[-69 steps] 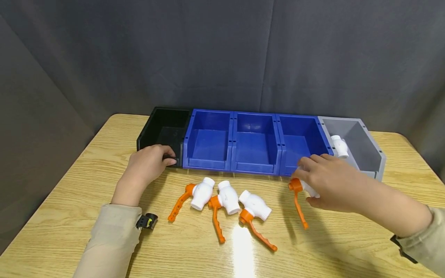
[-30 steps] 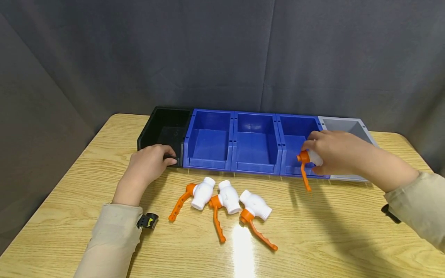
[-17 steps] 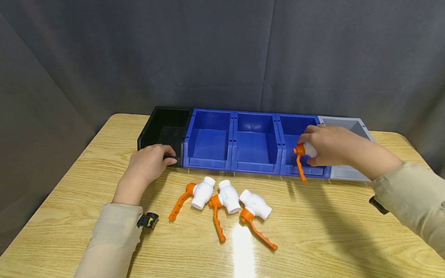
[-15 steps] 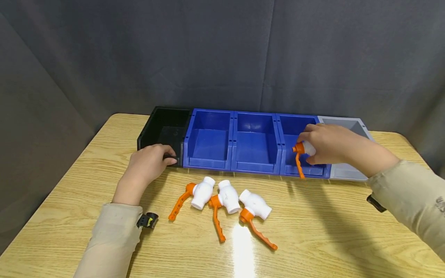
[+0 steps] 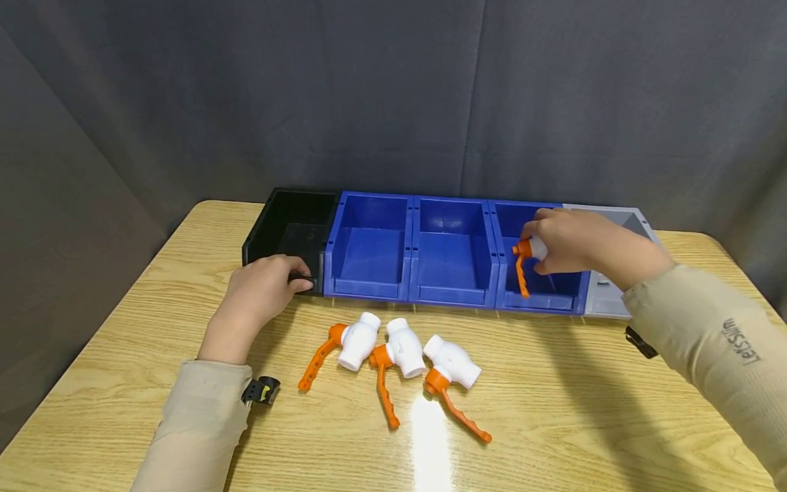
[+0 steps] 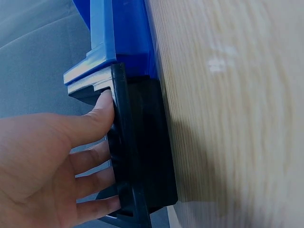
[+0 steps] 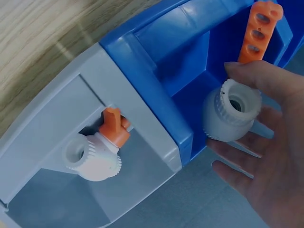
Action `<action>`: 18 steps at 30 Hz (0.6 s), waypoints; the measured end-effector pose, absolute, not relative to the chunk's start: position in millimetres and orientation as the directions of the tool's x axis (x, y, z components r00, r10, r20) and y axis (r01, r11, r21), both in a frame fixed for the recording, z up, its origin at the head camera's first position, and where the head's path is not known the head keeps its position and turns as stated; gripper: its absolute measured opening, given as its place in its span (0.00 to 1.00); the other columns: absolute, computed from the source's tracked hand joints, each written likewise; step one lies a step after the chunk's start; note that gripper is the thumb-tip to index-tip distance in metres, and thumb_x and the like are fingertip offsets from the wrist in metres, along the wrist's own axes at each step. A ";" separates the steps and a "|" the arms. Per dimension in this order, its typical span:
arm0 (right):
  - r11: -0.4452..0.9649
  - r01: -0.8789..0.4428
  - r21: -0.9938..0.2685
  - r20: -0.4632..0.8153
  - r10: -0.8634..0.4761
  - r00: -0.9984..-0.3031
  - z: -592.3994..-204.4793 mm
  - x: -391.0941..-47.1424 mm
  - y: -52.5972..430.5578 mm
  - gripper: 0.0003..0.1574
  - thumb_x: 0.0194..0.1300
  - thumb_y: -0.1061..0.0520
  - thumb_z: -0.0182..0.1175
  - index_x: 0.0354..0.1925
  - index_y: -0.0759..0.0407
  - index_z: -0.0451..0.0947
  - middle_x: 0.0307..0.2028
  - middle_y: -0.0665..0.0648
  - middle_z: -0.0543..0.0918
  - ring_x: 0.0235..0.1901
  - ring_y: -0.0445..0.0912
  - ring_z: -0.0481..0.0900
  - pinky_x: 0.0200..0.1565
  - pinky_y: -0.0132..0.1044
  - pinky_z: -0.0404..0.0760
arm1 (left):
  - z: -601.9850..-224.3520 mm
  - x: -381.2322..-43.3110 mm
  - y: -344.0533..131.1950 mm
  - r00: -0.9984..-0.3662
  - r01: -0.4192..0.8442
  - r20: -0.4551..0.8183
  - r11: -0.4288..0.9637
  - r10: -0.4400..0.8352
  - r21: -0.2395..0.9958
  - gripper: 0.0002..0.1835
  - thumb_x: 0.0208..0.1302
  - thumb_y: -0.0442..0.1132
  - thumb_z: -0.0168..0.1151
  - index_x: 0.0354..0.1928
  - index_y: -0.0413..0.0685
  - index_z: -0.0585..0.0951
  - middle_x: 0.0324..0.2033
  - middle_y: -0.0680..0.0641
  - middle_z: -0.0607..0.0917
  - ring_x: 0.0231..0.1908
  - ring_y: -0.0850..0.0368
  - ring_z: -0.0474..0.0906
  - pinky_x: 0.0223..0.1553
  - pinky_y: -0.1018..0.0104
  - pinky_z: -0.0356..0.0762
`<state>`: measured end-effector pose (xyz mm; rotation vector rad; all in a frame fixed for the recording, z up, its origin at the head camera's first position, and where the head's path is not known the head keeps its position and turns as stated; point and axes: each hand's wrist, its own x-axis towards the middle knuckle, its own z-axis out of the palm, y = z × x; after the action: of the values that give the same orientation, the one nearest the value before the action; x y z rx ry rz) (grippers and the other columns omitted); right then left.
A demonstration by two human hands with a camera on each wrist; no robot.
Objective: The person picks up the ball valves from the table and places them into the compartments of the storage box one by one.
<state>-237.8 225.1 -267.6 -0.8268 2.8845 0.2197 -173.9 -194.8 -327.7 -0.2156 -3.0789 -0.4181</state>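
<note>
My right hand [image 5: 572,239] grips a white ball valve [image 7: 223,121] with an orange lever over the rightmost blue bin [image 5: 544,302]. In the right wrist view the valve's open end faces the camera, and part of its body is hidden by the fingers. My left hand [image 5: 261,290] holds the front lip of the black bin [image 6: 147,142], with thumb and fingertips on its edge. Three more ball valves, a left one [image 5: 359,343], a middle one [image 5: 404,348] and a right one [image 5: 453,362], lie on the wooden table [image 5: 344,451] in front of the bins.
Right of the blue bins stands a grey bin [image 7: 137,175] with another ball valve [image 7: 97,164] in it. Two further blue bins, one in the centre [image 5: 451,298] and one on the left [image 5: 369,290], adjoin the black bin. A dark curtain [image 5: 393,96] hangs behind.
My right hand has carried its valve from over the table, up and back, to above the rightmost blue bin. The left hand and the three valves on the table stay put.
</note>
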 end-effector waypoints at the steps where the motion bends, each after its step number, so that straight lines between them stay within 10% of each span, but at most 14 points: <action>1: 0.843 -0.528 0.100 -0.175 -0.508 -0.843 -268.0 -239.0 224.5 0.27 0.49 0.54 0.75 0.49 0.60 0.82 0.42 0.59 0.80 0.37 0.53 0.79 0.45 0.56 0.80 | -327.9 -173.9 -195.1 -0.990 0.140 0.044 0.954 0.133 0.264 0.10 0.67 0.43 0.65 0.45 0.45 0.86 0.43 0.42 0.86 0.38 0.46 0.79 0.43 0.47 0.77; 18: 0.893 -0.442 0.083 -0.229 -0.415 -0.880 -273.3 -260.6 218.2 0.31 0.52 0.53 0.73 0.54 0.62 0.80 0.49 0.66 0.79 0.45 0.59 0.78 0.53 0.60 0.75 | -326.8 -172.8 -196.5 -0.989 0.146 0.042 0.955 0.140 0.257 0.10 0.67 0.43 0.65 0.45 0.45 0.86 0.43 0.42 0.86 0.39 0.46 0.80 0.43 0.46 0.78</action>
<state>-260.6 218.2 -273.3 -0.6538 2.8540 0.1965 -172.8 -196.5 -326.8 -0.2257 -3.0829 -0.4078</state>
